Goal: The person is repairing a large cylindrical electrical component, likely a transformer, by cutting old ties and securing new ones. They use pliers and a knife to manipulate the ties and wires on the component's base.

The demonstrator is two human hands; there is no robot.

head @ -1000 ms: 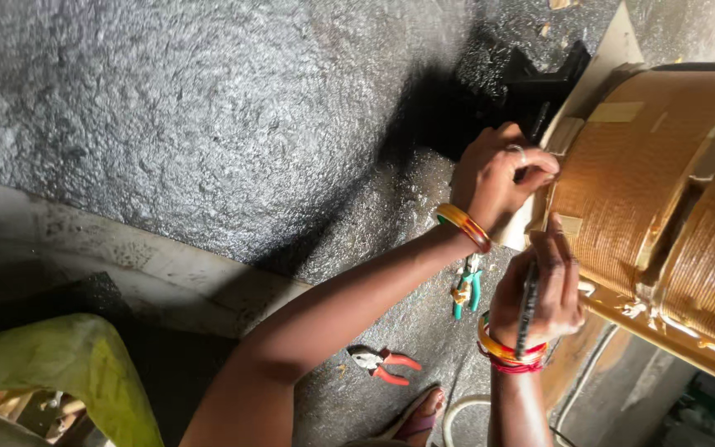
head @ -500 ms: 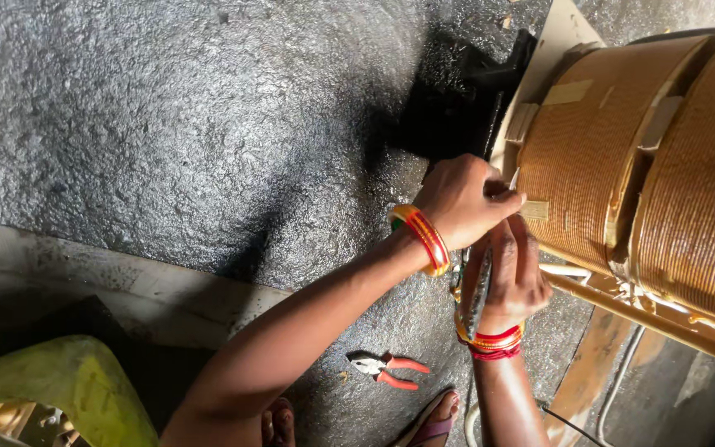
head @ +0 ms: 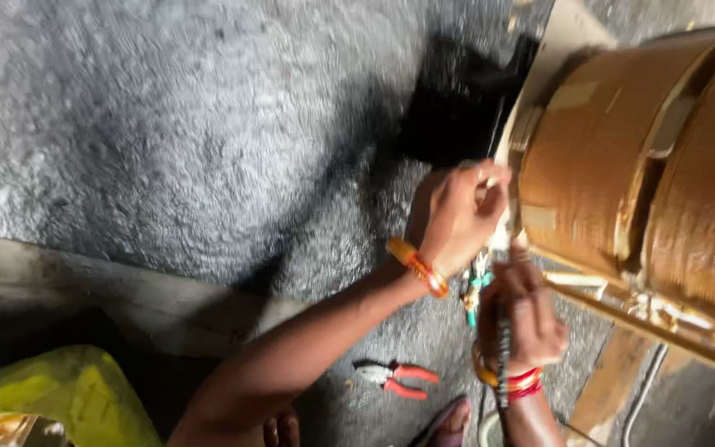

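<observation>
Since half a second earlier, both hands had climbed higher against the end of the big copper coil [head: 622, 165], and the view had swung so the coil filled more of the right side. That wound coil lay on its side from about 1 to 4 o'clock of the hands, its pale end flange [head: 539, 74] just beside the knuckles. At that edge the left hand [head: 457, 215] had its fingers curled together, pinched on something small and pale at the flange; what it was could not be told through the blur. Directly below, at 6 o'clock of it, the right hand [head: 523, 319] was closed around a thin dark tool [head: 504, 364] whose shaft ran down past the wrist. Between the two hands hung a small teal-handled tool [head: 475, 294], close to both. Orange and red bangles [head: 417, 266] ringed the left wrist. Red-handled pliers [head: 397, 377] lay on the grey rough floor [head: 167, 124] at 7 o'clock of the hands, well apart from them. Open floor spread wide toward 9 and 10 o'clock, while a black shape [head: 457, 108] sat at 12 o'clock and a yellow cloth [head: 59, 393] lay far off at 8 o'clock.
</observation>
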